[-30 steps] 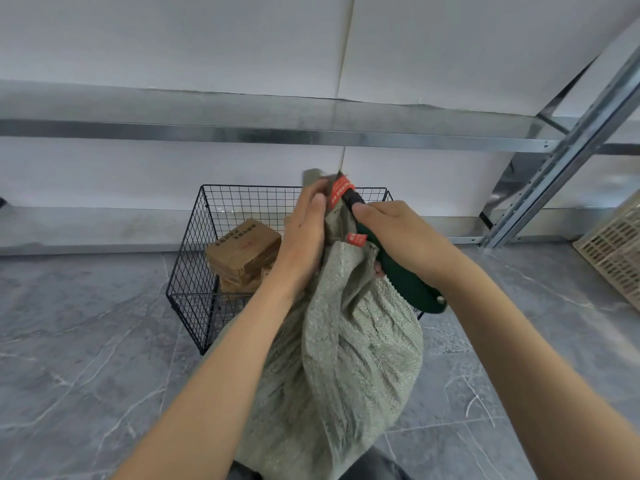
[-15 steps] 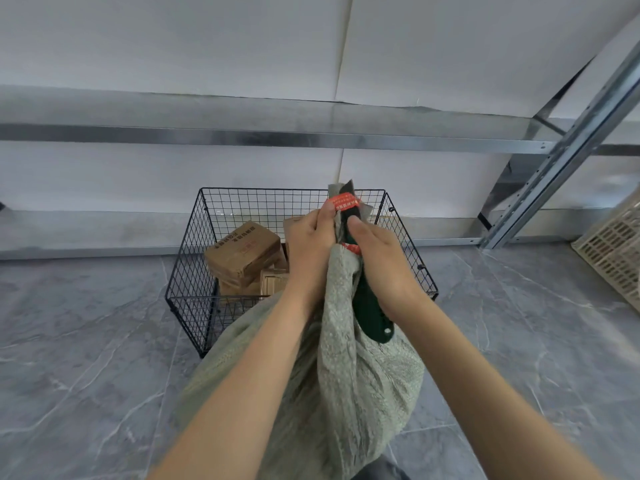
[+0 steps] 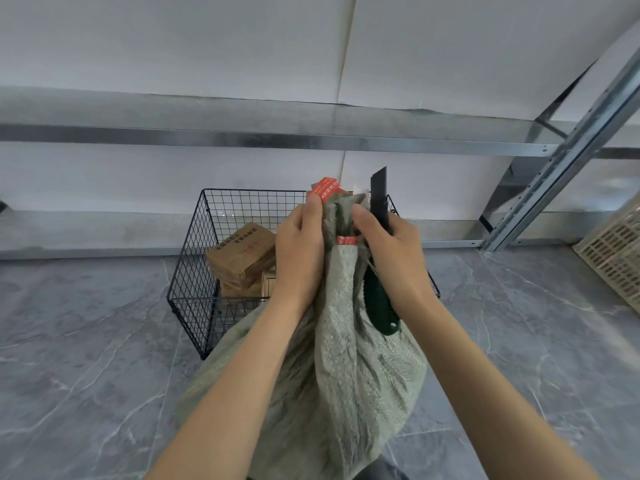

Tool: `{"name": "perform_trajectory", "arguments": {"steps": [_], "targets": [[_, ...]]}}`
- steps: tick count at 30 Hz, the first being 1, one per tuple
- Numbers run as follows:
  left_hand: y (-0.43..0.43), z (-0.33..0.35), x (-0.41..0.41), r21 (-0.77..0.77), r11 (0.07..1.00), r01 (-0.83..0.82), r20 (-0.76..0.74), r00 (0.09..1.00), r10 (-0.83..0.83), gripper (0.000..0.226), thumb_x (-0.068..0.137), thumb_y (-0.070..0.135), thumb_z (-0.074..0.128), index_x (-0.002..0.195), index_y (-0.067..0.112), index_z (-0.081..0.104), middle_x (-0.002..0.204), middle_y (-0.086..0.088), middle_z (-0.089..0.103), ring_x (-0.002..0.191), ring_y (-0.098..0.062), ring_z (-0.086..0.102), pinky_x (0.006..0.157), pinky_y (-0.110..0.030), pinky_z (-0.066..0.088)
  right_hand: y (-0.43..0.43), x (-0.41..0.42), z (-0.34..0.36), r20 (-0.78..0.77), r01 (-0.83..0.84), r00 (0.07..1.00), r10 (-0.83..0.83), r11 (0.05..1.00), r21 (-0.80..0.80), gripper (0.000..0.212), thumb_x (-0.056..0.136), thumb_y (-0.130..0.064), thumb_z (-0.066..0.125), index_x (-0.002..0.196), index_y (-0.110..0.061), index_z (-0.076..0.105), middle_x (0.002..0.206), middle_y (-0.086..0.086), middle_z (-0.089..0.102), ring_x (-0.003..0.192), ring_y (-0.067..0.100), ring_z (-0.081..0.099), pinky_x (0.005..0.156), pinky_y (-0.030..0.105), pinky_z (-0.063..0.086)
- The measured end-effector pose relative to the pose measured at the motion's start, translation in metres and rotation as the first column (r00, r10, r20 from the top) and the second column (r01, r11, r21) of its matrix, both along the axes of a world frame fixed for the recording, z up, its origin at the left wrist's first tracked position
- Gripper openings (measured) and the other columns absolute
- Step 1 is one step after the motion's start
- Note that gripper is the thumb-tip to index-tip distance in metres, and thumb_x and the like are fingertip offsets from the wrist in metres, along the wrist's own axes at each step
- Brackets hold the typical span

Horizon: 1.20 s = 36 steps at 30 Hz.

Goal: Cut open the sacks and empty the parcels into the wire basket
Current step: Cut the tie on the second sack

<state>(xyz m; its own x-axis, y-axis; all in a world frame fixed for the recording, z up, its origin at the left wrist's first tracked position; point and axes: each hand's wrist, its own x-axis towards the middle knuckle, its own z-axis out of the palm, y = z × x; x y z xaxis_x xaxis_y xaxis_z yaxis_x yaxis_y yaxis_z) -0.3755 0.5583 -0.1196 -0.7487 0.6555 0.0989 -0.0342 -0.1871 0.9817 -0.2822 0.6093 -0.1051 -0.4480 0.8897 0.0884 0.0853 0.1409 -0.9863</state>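
Grey marbled floor tiles (image 3: 86, 341) run to a white wall, where a wire basket (image 3: 194, 268) already holds a few brown parcels (image 3: 242, 251). Just in front of it stands a bulging green sack (image 3: 346, 375), its neck bunched with a red band (image 3: 346, 240) round it, so I judge this one not yet opened or emptied. The left hand (image 3: 299, 258) grips the neck, fingers curled round it. The right hand (image 3: 394, 261) is clamped on a green-handled knife (image 3: 379, 303), blade pointing up beside the neck, thumb against the cloth.

both hands (image 3: 300, 251) on sack (image 3: 341, 358) neck — knife (image 3: 379, 202) upright, wire basket (image 3: 194, 271) behind
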Motion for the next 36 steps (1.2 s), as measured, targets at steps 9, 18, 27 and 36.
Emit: {"name": "perform_trajectory", "arguments": {"steps": [9, 18, 27, 36], "targets": [[-0.009, 0.007, -0.022, -0.116, 0.99, -0.076, -0.261, 0.964, 0.044, 0.018, 0.083, 0.016, 0.066, 0.096, 0.025, 0.056, 0.088, 0.009, 0.063, 0.074, 0.001, 0.06, 0.066, -0.012, 0.046, 0.022, 0.014, 0.008, 0.138, 0.067, 0.985, -0.101, 0.971, 0.23, 0.032, 0.081, -0.034, 0.073, 0.105, -0.019, 0.057, 0.079, -0.011, 0.06, 0.063, 0.002, 0.057, 0.056, 0.015, 0.044], [-0.012, 0.01, -0.037, -0.214, 0.84, -0.499, -0.933, 0.36, -0.024, 0.069, 0.082, -0.001, 0.056, 0.144, 0.015, 0.031, 0.138, -0.009, 0.04, 0.118, -0.026, 0.043, 0.088, -0.036, 0.043, 0.037, 0.017, 0.019, 0.283, -0.006, 0.955, -0.089, 0.948, 0.319, 0.025, 0.084, -0.019, 0.065, 0.077, 0.002, 0.053, 0.061, 0.008, 0.05, 0.052, 0.023, 0.048, 0.051, 0.047, 0.047], [-0.004, 0.019, -0.035, -0.436, 0.698, -0.568, -0.895, 0.353, -0.272, 0.027, 0.092, 0.024, 0.043, 0.112, 0.01, 0.054, 0.105, -0.009, 0.064, 0.106, -0.031, 0.054, 0.099, -0.047, 0.03, 0.035, 0.024, 0.025, 0.331, -0.065, 0.943, -0.04, 0.951, 0.301, 0.024, 0.084, -0.02, 0.064, 0.073, -0.011, 0.044, 0.063, 0.01, 0.044, 0.053, 0.021, 0.044, 0.054, 0.038, 0.04], [-0.003, 0.007, -0.039, -0.37, 0.763, -0.529, -0.882, 0.459, -0.109, 0.018, 0.091, 0.027, 0.044, 0.092, 0.02, 0.06, 0.079, -0.001, 0.063, 0.081, -0.026, 0.06, 0.073, -0.035, 0.033, 0.031, 0.03, 0.06, 0.492, -0.108, 0.859, -0.144, 0.888, 0.447, 0.027, 0.09, -0.033, 0.053, 0.108, -0.016, 0.042, 0.09, 0.004, 0.058, 0.076, 0.03, 0.062, 0.072, 0.05, 0.055]]}}
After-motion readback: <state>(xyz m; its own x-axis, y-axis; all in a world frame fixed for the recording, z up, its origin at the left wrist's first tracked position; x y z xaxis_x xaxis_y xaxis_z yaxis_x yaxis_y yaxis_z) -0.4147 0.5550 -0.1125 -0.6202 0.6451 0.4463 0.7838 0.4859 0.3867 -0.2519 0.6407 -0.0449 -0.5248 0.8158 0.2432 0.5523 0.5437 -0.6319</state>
